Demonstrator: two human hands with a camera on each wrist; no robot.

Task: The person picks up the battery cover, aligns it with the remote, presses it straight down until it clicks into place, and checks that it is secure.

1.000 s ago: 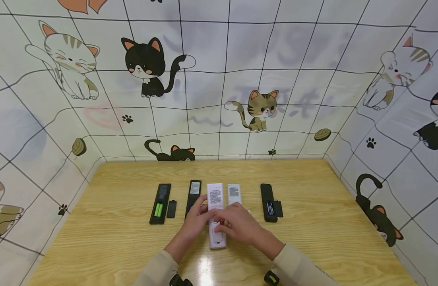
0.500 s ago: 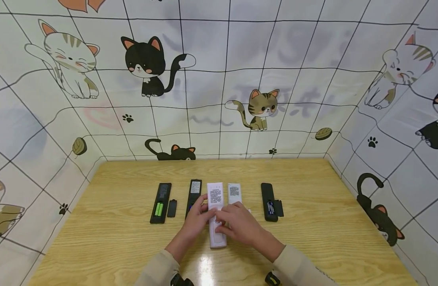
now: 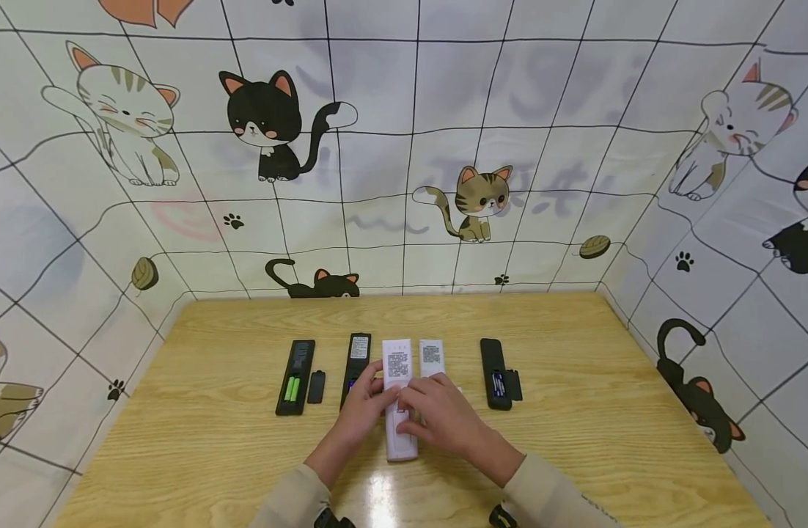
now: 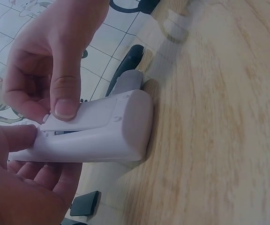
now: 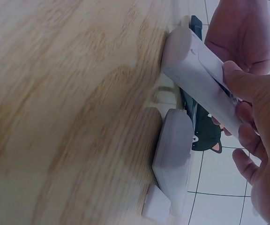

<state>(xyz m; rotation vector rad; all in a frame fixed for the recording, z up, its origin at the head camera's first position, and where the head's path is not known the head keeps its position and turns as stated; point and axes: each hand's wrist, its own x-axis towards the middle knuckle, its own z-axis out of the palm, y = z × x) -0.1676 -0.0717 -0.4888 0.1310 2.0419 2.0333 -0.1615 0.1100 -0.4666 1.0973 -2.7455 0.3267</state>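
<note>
A white remote control [image 3: 397, 359] lies back up between both hands, its label facing the camera. My left hand [image 3: 359, 409] grips it from the left side, thumb on the back. From the right, my right hand [image 3: 449, 412] pinches its white battery cover [image 4: 97, 115], thumb on the cover and a fingertip by its edge. That cover sits slightly raised at the end near the fingers; a narrow dark gap shows beneath it in both wrist views. What lies inside the compartment is mostly hidden.
A black remote [image 3: 302, 356] with green batteries lies left beside its cover [image 3: 316, 387]. Another black remote [image 3: 360, 348] is partly behind the left hand. A second white remote [image 3: 432, 356] has a small white piece [image 5: 156, 205] nearby. Rightmost lies a black remote [image 3: 491, 356] with its cover [image 3: 513, 385].
A dark line at the cover's near end, visible one second ago, no longer shows in the head view. Both hands have barely moved.
</note>
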